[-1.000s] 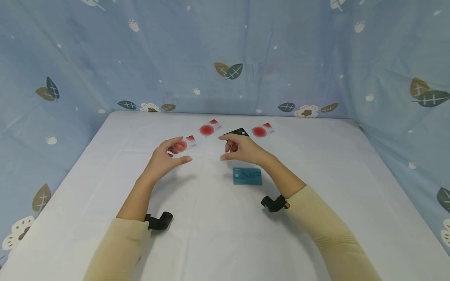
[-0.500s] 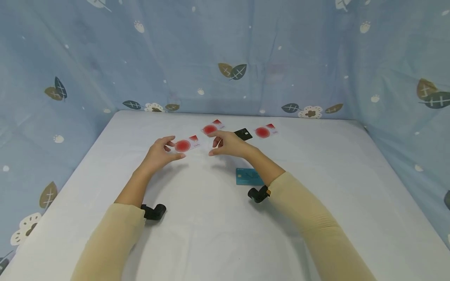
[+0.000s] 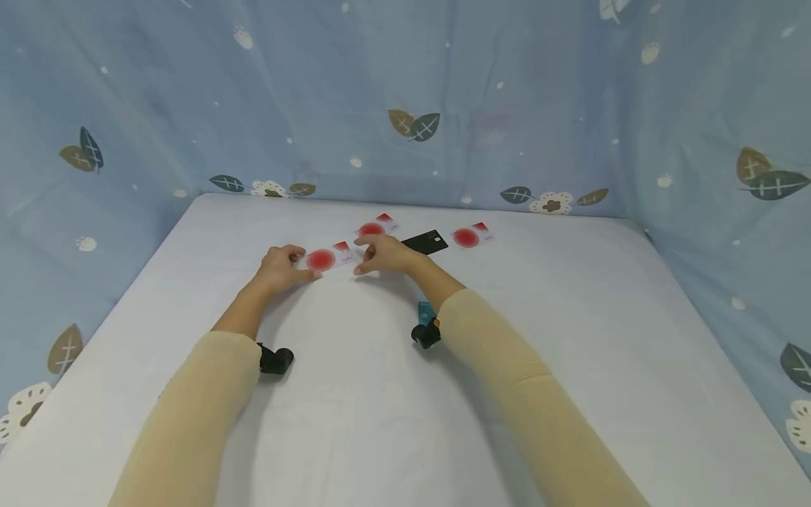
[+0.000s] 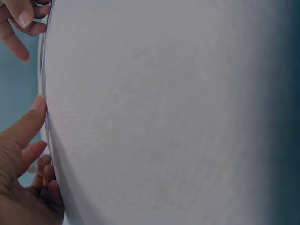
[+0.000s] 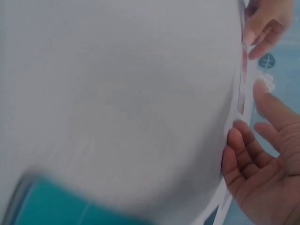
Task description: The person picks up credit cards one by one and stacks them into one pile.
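A white card with a red circle (image 3: pixel 321 260) lies on the white table between my two hands. My left hand (image 3: pixel 277 270) is at its left end, thumb and fingers spread around that end. Just off the right end is my right hand (image 3: pixel 388 255), thumb and forefinger apart. In the right wrist view, the right hand's curved lower fingers (image 5: pixel 241 159) appear to touch the tabletop, and the thumb is raised. The left wrist view has the left hand (image 4: pixel 21 164) low at the side, its thumb by the table surface. Neither hand visibly grips anything.
Behind the right hand lies a second red-circle card (image 3: pixel 374 229), partly covered. A black card (image 3: pixel 426 242) and another red-circle card (image 3: pixel 467 238) are to the right. A teal card (image 3: pixel 424 310) is mostly hidden by the right forearm. Blue patterned cloth (image 3: pixel 317 105) hangs behind.
The right hand has moved left, away from the black card, to the right end of the left-hand card. Both hands have lowered toward the table, and the right forearm now covers most of the teal card.
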A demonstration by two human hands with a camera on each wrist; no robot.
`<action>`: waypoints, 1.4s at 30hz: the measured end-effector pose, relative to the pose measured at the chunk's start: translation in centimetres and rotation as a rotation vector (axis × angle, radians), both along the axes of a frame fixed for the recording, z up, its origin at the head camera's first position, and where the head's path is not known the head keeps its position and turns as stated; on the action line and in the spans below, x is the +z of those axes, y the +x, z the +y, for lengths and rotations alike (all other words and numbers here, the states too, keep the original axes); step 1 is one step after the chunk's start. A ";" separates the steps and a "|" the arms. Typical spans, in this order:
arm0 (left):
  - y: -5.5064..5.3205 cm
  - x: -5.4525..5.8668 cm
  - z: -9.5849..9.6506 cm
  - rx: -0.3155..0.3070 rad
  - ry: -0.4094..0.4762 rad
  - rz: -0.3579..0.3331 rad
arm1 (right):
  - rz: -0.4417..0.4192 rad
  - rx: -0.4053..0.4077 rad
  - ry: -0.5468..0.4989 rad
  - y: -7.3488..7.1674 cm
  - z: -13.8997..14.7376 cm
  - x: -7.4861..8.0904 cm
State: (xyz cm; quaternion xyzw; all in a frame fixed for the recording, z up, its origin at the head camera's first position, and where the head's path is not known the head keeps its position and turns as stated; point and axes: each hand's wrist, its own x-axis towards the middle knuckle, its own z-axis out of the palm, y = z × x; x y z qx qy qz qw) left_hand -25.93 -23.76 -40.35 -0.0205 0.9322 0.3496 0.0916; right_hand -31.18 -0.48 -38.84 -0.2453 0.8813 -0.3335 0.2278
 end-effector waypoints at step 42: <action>-1.1 -0.4 -1.1 -0.066 -0.012 -0.103 | 0.150 -0.073 0.122 0.5 -2.0 -1.7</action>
